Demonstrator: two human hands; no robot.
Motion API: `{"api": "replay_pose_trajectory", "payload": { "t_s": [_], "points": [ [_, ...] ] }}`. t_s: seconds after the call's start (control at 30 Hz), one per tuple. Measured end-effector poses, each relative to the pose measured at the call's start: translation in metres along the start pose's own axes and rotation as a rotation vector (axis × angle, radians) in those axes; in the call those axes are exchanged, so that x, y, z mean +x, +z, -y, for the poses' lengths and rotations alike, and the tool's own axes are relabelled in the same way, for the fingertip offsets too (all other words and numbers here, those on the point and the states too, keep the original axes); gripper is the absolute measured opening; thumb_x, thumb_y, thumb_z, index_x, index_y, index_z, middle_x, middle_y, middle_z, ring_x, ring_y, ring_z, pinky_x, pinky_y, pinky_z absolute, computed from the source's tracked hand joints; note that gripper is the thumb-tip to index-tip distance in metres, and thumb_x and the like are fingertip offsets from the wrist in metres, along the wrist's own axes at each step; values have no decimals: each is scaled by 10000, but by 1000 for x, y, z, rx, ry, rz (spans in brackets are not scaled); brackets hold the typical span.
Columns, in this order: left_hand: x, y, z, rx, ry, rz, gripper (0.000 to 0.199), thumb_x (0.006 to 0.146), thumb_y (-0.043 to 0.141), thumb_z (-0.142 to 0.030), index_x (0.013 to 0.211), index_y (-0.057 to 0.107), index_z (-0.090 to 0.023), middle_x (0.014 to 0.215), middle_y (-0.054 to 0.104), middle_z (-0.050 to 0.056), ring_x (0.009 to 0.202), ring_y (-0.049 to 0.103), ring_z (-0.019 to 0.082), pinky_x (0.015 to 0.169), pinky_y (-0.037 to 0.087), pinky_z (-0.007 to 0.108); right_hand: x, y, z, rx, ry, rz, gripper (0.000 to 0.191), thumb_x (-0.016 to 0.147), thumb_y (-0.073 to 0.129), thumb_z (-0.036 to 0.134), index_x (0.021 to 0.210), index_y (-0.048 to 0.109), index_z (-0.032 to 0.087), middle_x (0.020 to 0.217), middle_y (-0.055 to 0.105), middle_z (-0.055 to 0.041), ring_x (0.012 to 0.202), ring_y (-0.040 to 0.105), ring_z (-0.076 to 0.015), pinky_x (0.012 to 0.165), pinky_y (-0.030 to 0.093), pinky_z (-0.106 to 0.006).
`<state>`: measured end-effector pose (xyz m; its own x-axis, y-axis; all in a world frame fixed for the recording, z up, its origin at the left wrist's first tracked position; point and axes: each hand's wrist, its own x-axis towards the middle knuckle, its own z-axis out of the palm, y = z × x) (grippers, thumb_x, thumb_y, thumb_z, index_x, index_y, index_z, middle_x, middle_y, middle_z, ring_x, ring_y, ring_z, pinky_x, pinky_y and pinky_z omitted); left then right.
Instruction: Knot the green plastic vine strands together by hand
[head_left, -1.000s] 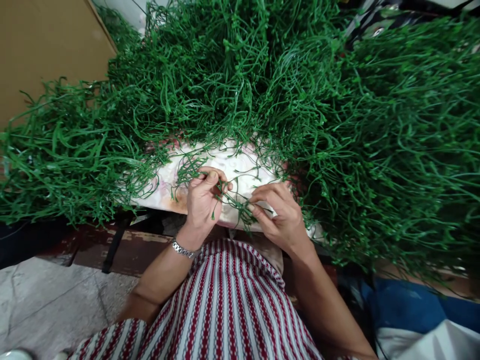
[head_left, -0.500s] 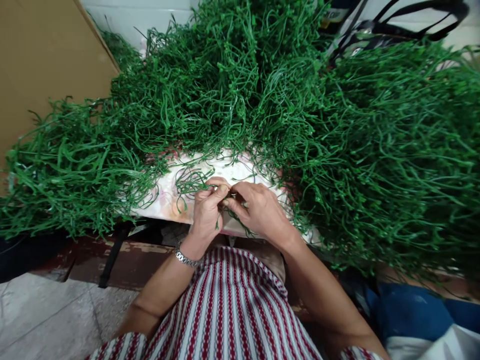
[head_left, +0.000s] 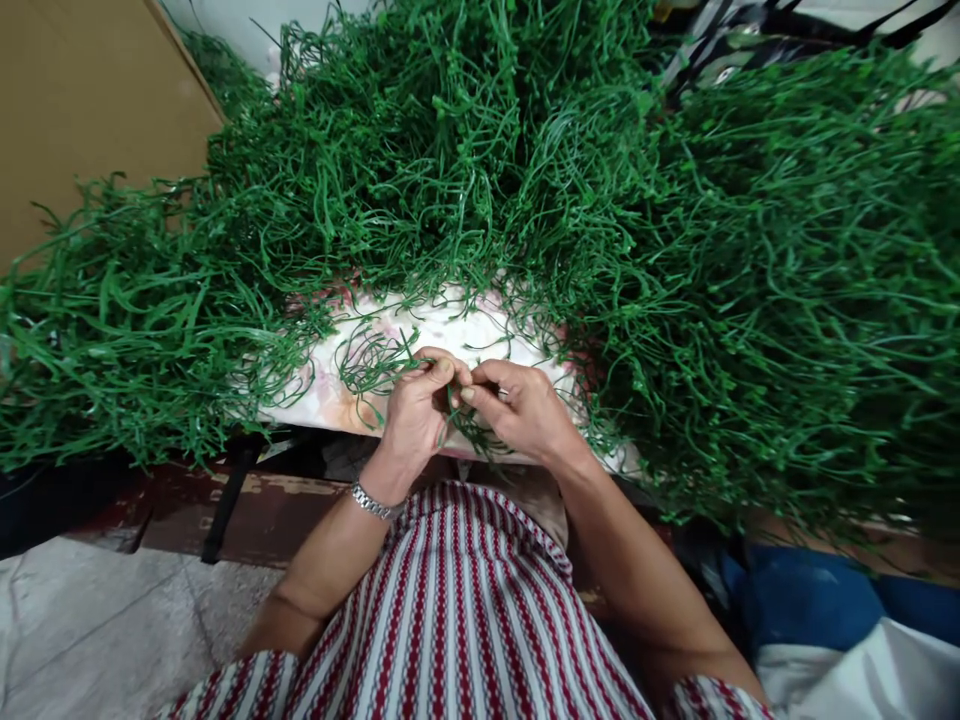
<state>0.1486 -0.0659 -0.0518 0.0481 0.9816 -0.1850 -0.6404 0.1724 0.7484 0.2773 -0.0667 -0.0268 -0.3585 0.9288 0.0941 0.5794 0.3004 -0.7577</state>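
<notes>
Strands (head_left: pixel 373 362) of slim green stem fan toward 10 o'clock from the left hand (head_left: pixel 416 415), its thumb and forefinger pinched on them partway along, a grip that likely steadies the bunch while leaving the ends free. The right hand (head_left: pixel 525 410) reaches in from 4 o'clock, fingertips narrowed just beside the left's; whether they grip a strand cannot be told, as the fingers cover the spot. Both hands meet low over a pale patterned cloth (head_left: pixel 337 400), against which thin stems probably show best. A green heap (head_left: pixel 480 190) curves from 9 o'clock through 12 to 3, seemingly ringed for easy reach, with a tan panel (head_left: pixel 90 110) at 10 o'clock perhaps hemming it in.
</notes>
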Motion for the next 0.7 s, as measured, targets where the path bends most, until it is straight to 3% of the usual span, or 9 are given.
{"api": "replay_pose_trajectory", "payload": {
  "t_s": [0.2,0.47,0.6,0.63,0.7],
  "points": [
    [2,0,-3,-34,-67,85,267,663,657,-250,549,437,-151,471,421,-33,418,340,53,389,237,175,-1,-1,-7,294,-72,120,162,817,536,233,769,654,133,724,651,-28,644,570,-115,630,424,-223],
    [-1,1,-4,-24,-77,132,295,659,657,-257,521,420,-146,447,387,-36,393,306,46,392,201,182,-2,-5,-9,488,-58,215,191,809,565,283,744,630,116,759,651,-50,684,575,-130,667,449,-261],
    [4,-1,-9,-119,-103,101,355,701,639,-222,529,333,-165,437,248,-76,362,257,36,405,259,175,-3,-8,-3,531,-211,320,254,840,536,330,701,612,131,666,592,-20,603,531,-108,591,440,-252],
    [5,-2,-11,-138,-107,101,347,717,630,-213,544,333,-168,446,241,-79,364,267,37,416,282,177,-3,-10,-1,517,-243,282,236,845,534,313,708,614,138,674,590,-19,617,539,-111,600,445,-258],
    [7,-2,-14,-144,-112,102,301,739,613,-207,582,359,-172,468,285,-73,378,310,44,431,306,181,-5,-19,2,451,-260,35,161,843,546,253,734,617,158,734,604,-29,695,570,-128,648,457,-278]
  ]
}}
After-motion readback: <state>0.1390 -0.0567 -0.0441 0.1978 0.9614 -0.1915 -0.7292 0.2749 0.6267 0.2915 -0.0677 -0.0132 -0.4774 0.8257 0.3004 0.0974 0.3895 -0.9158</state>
